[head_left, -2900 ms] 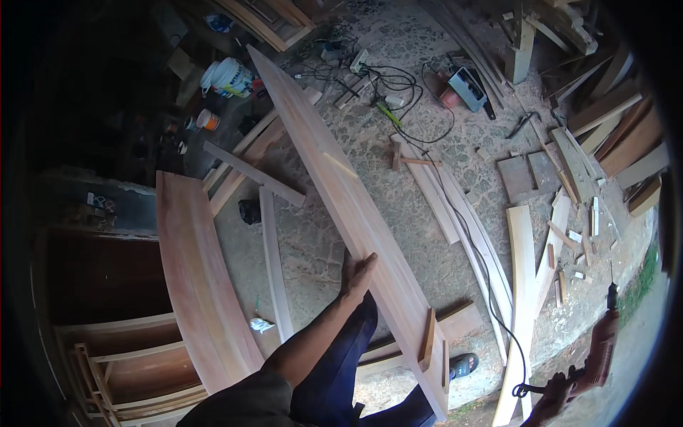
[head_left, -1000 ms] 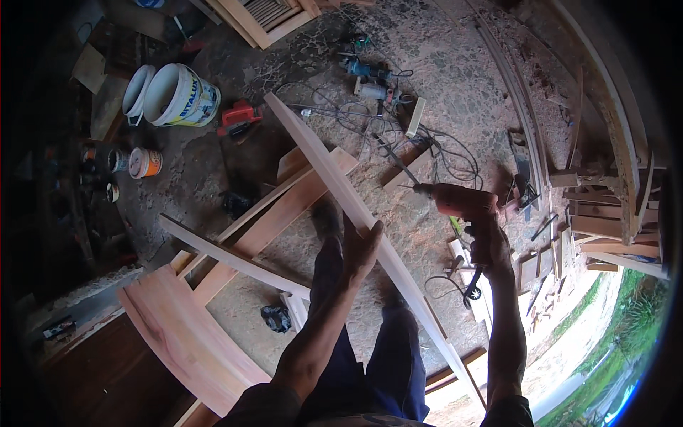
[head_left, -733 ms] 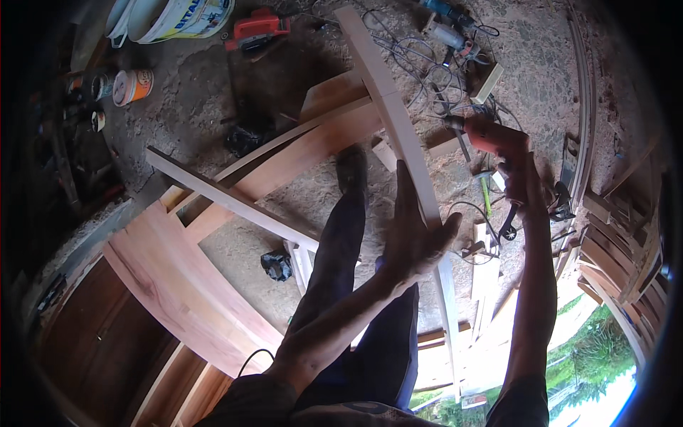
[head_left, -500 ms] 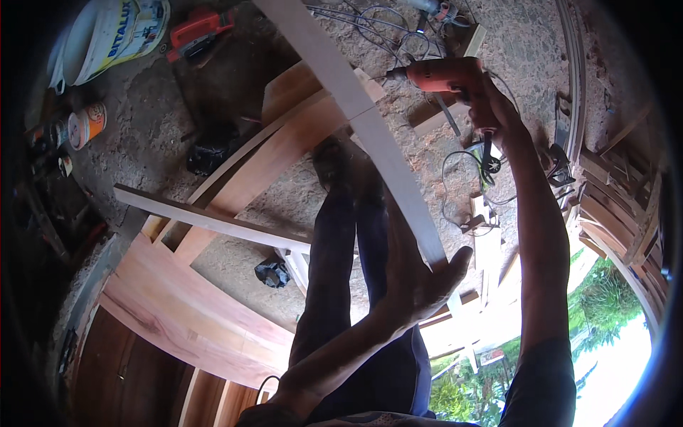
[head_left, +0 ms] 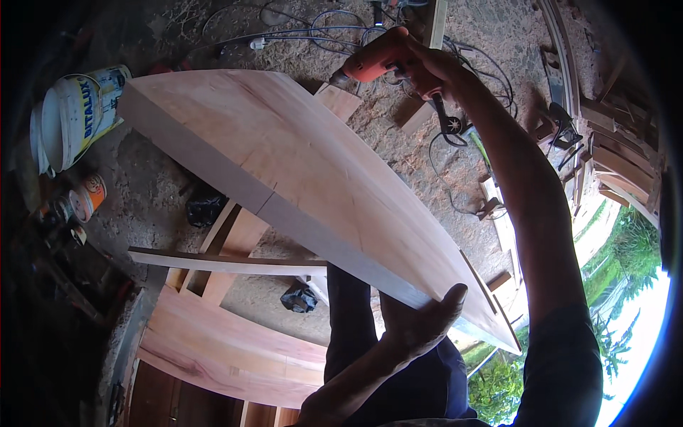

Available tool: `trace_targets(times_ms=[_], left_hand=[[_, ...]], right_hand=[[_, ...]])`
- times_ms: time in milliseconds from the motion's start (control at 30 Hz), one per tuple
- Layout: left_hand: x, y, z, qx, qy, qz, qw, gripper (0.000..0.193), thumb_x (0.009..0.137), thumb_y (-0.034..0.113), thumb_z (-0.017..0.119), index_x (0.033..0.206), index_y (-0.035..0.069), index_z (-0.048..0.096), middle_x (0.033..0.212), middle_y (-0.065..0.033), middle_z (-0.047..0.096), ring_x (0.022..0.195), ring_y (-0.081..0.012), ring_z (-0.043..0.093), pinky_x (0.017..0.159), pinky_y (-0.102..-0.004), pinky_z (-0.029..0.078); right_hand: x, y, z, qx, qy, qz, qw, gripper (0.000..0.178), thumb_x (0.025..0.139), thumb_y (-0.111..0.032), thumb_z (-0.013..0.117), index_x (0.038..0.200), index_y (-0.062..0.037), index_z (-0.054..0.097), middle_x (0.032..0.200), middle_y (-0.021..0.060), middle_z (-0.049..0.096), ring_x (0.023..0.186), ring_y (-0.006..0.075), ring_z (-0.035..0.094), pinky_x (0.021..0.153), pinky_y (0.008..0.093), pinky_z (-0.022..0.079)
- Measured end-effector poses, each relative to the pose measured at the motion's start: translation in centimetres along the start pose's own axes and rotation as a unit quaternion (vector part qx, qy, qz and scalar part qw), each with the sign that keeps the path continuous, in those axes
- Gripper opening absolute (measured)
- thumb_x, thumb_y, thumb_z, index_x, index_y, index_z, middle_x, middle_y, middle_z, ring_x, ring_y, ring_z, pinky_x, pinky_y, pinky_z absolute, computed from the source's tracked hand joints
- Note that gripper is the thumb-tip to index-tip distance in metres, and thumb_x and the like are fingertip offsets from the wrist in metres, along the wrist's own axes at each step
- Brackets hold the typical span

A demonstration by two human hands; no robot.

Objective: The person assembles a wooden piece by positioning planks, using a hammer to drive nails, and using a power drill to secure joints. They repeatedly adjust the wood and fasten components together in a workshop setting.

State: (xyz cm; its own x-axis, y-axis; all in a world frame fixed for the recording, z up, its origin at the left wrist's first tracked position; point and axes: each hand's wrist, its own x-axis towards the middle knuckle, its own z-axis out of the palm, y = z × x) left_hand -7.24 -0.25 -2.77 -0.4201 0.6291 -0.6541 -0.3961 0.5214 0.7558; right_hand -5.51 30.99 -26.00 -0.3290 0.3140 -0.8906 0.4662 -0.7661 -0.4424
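Left hand [head_left: 420, 324]: under the board's near edge, toward its right end, thumb spread upward beside the wood; the fingers are mostly hidden below, so how tightly they close I cannot tell.
Right hand [head_left: 437, 65]: wrapped firmly round the drill's handle.
Drill [head_left: 370, 58]: red, held beyond the board's far edge, its nose pointing left and down; black cord guard hanging from the handle.
Board [head_left: 306, 164]: long, pale and reddish, raised across the person's front, broad face up; wide end at the left, other end at the lower right; a dark line crosses its near edge.
Legs [head_left: 348, 306]: in dark trousers, partly covered by the board.
Wood below: a narrow strip [head_left: 220, 262] and, under it in view, a wide curved-looking plank [head_left: 228, 349].
Left side: white bucket [head_left: 80, 117] lying tilted in view, with an orange-and-white can [head_left: 89, 196] below it.
Floor: black bag [head_left: 205, 206] near the board's underside; cables [head_left: 313, 34] and a white plug [head_left: 257, 43] at the top.
Lower right: bright greenery [head_left: 501, 381].
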Motion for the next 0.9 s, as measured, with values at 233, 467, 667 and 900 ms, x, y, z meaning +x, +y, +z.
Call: trace_targets(times_ms=[233,467,667,900], left_hand=[[-0.1,0.2,-0.5,0.104,-0.034,0.001,0.994,0.057,0.073,0.028,0.083,0.111,-0.002,0.052,0.095,-0.0150,0.061,0.085,-0.0255,0.064,0.075,-0.0379,0.052],[-0.2,0.0,-0.1,0.063,-0.040,-0.036,0.997,0.062,0.072,0.027,0.083,0.115,-0.002,0.049,0.097,-0.0148,0.061,0.085,-0.0268,0.064,0.076,-0.0386,0.052],[-0.7,-0.9,0.0,0.051,-0.058,-0.073,0.994,0.087,0.073,0.024,0.082,0.135,-0.006,0.029,0.130,-0.0285,0.040,0.116,-0.0391,0.050,0.090,-0.0484,0.046],[0.6,-1.0,0.1,0.049,-0.008,0.043,0.998,0.115,0.074,0.032,0.079,0.149,-0.004,-0.001,0.153,-0.0348,0.004,0.143,-0.0499,0.011,0.114,-0.0561,0.020]], right_hand=[[0.5,0.5,1.3,-0.006,0.035,0.007,0.999,0.058,0.089,-0.064,0.053,0.091,-0.0064,0.058,0.066,0.0025,0.057,0.044,0.0104,0.046,0.036,0.0259,0.034],[0.7,0.2,1.2,-0.018,0.029,0.023,0.999,0.057,0.087,-0.065,0.055,0.086,-0.0082,0.057,0.065,0.0019,0.057,0.045,0.0107,0.047,0.037,0.0252,0.035],[0.6,0.0,1.6,-0.023,0.038,0.038,0.998,0.055,0.089,-0.062,0.055,0.100,-0.0075,0.058,0.073,0.0070,0.063,0.046,0.0100,0.050,0.038,0.0254,0.039],[1.9,1.1,-0.3,0.003,-0.076,0.051,0.996,0.063,0.087,-0.066,0.054,0.109,-0.0068,0.060,0.076,0.0023,0.064,0.044,0.0069,0.048,0.037,0.0220,0.037]])
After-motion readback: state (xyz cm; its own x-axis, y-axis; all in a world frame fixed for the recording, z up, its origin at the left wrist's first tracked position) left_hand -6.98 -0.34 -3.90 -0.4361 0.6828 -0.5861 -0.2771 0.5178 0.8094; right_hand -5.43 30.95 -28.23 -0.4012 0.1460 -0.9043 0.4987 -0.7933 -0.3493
